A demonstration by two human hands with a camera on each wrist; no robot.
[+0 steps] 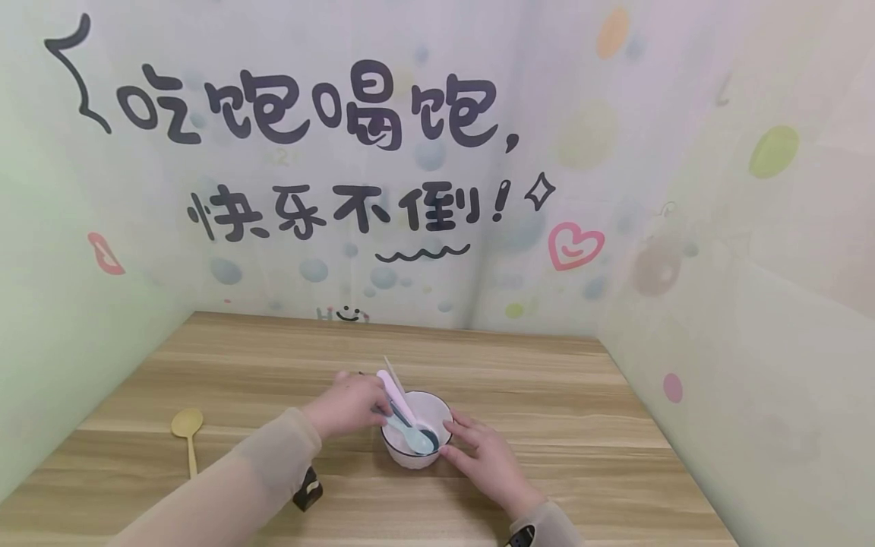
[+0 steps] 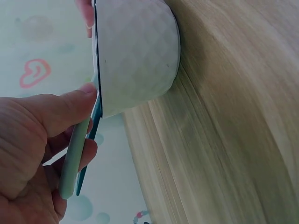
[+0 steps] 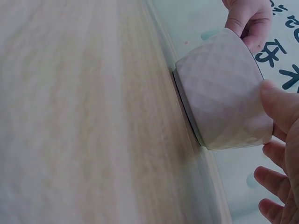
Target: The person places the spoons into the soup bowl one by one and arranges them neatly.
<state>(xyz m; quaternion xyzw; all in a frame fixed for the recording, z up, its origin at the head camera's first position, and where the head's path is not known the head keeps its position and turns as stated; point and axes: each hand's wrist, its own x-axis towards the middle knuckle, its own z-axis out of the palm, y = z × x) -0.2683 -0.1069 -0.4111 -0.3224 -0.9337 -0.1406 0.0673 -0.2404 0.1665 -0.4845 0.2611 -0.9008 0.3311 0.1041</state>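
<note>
A white bowl (image 1: 437,410) with a dark rim and a diamond-textured wall (image 3: 219,88) stands upright on the wooden table. My left hand (image 1: 349,406) is at its left side and pinches the handle of a pale blue-green spoon (image 1: 415,442), whose head lies inside the bowl. Beside that handle, a dark teal handle (image 2: 83,175) shows in the left wrist view. A pink handle (image 1: 393,391) and a thin pale stick-like one (image 1: 390,371) lean out over the back left rim. My right hand (image 1: 488,460) holds the bowl's right rim between thumb and fingers.
A yellow spoon (image 1: 187,423) lies on the table at the left, partly behind my left sleeve. Pale walls with printed writing (image 1: 335,205) enclose the tabletop (image 1: 547,395) at the back and both sides.
</note>
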